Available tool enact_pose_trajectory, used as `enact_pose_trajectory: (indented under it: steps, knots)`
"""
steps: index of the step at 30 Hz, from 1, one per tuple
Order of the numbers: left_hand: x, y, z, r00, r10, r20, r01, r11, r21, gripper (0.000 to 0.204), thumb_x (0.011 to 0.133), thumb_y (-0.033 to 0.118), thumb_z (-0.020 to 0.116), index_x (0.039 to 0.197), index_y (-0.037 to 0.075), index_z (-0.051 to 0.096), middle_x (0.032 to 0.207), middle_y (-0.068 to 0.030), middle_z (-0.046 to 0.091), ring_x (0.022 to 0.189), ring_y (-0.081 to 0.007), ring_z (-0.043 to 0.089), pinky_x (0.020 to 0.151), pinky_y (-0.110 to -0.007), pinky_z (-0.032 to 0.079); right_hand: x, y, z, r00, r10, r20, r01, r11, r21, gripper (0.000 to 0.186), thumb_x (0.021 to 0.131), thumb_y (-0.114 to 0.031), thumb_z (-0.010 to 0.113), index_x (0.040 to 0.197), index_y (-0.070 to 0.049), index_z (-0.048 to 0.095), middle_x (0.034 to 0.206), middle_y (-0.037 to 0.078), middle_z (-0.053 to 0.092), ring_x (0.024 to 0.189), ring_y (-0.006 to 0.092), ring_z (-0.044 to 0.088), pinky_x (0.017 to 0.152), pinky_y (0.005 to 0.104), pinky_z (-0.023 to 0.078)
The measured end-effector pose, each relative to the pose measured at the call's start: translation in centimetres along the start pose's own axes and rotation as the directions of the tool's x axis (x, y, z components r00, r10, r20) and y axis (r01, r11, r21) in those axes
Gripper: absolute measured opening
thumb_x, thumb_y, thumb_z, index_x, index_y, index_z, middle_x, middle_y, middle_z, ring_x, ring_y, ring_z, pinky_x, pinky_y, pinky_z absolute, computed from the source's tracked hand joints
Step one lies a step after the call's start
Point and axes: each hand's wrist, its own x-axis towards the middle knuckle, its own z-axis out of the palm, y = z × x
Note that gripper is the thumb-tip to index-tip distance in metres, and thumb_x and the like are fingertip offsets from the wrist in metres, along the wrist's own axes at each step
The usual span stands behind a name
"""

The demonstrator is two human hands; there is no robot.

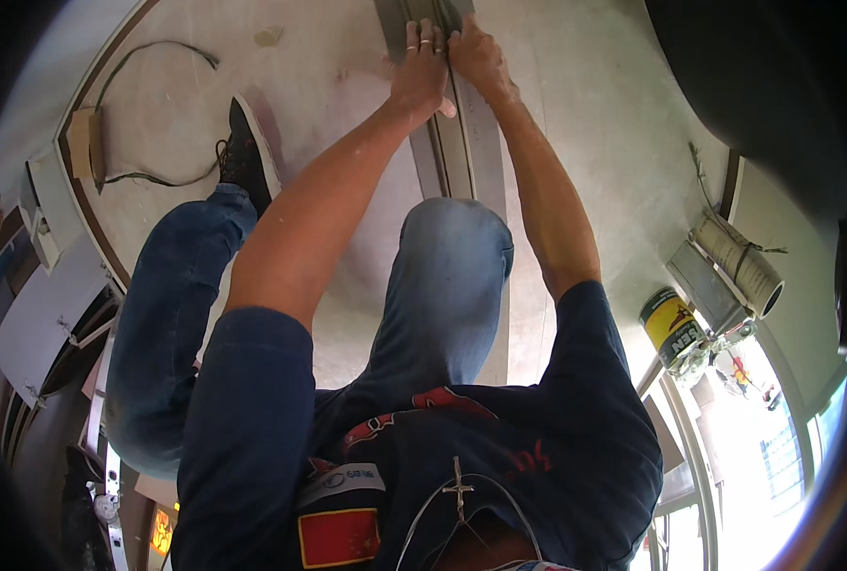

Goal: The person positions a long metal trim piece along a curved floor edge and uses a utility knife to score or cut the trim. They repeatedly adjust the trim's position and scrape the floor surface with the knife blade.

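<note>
A long grey grooved strip [454, 157] lies on the pale floor and runs away from me, under my bent knee. My left hand [421, 76] lies on it with fingers stretched forward and rings on them. Just to its right, my right hand [482, 65] is closed at the strip's far part, fingers curled and thumb side toward the left hand. What it grips, if anything, is hidden by the fingers. A dark edge [457, 13] shows just beyond the right fingertips, too little of it to name.
To the left, a dark cable [109, 84] curls on the floor beside a small cardboard piece [87, 145]. White panels [48, 319] lean further left. On the right stand a yellow and black can [671, 326] and a tied roll [739, 262]. A large dark shape [775, 95] fills the far right.
</note>
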Motion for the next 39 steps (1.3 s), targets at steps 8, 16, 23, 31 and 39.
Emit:
enact_pose_trajectory:
  steps: [8, 16, 23, 31, 39]
  knots:
    - [0.4, -1.0, 1.2, 0.998, 0.044, -0.042, -0.046, 0.998, -0.046, 0.132, 0.049, 0.035, 0.092, 0.148, -0.006, 0.015, 0.156, -0.0216, 0.012, 0.145, -0.0409, 0.011, 0.106, -0.061, 0.037, -21.2, 5.9, 1.4, 0.992, 0.099, 0.071, -0.095, 0.994, -0.059, 0.044, 0.092, -0.021, 0.053, 0.132, -0.005, 0.043, 0.072, 0.026, 0.063, 0.066, 0.0422, 0.064, 0.055, 0.0541, 0.049]
    - [-0.3, -0.6, -0.3, 1.000, 0.005, 0.030, -0.004, 1.000, -0.026, 0.132, 0.050, 0.034, 0.093, 0.149, -0.005, 0.014, 0.157, -0.0229, 0.008, 0.144, -0.0426, 0.010, 0.106, -0.064, 0.034, -20.2, 3.1, -3.3, 0.966, 0.202, 0.161, -0.207, 0.978, 0.015, 0.043, 0.094, -0.024, 0.051, 0.127, 0.003, 0.044, 0.075, 0.029, 0.063, 0.069, 0.0481, 0.061, 0.060, 0.0573, 0.049]
    - [0.5, -1.2, 0.8, 0.999, 0.040, -0.020, -0.041, 0.998, -0.052, 0.134, 0.049, 0.036, 0.093, 0.149, -0.004, 0.012, 0.158, -0.0206, 0.009, 0.146, -0.0388, 0.008, 0.103, -0.067, 0.035, -1.3, -1.8, -1.7, 1.000, 0.021, -0.023, -0.018, 0.992, 0.125, 0.034, 0.093, -0.029, 0.046, 0.113, -0.001, 0.046, 0.090, 0.034, 0.063, 0.089, 0.0531, 0.059, 0.081, 0.0590, 0.045]
    - [-0.2, -0.4, -0.3, 1.000, 0.008, 0.013, -0.008, 1.000, -0.022, 0.133, 0.049, 0.036, 0.092, 0.149, -0.003, 0.013, 0.157, -0.0207, 0.009, 0.146, -0.0387, 0.008, 0.098, -0.071, 0.037, 0.7, -2.3, -0.5, 0.999, 0.047, 0.026, -0.048, 0.997, 0.065, 0.034, 0.091, -0.028, 0.049, 0.113, -0.002, 0.047, 0.096, 0.032, 0.064, 0.093, 0.0514, 0.059, 0.084, 0.0568, 0.046]
    - [0.1, -0.9, 0.8, 1.000, 0.013, 0.000, -0.013, 0.999, -0.053, 0.133, 0.049, 0.034, 0.092, 0.148, -0.005, 0.013, 0.157, -0.0210, 0.009, 0.146, -0.0391, 0.009, 0.103, -0.066, 0.037, -20.4, 3.8, 0.2, 0.939, 0.254, 0.230, -0.253, 0.967, -0.035, 0.045, 0.094, -0.023, 0.053, 0.133, -0.004, 0.041, 0.076, 0.027, 0.062, 0.069, 0.0475, 0.061, 0.058, 0.0569, 0.047]
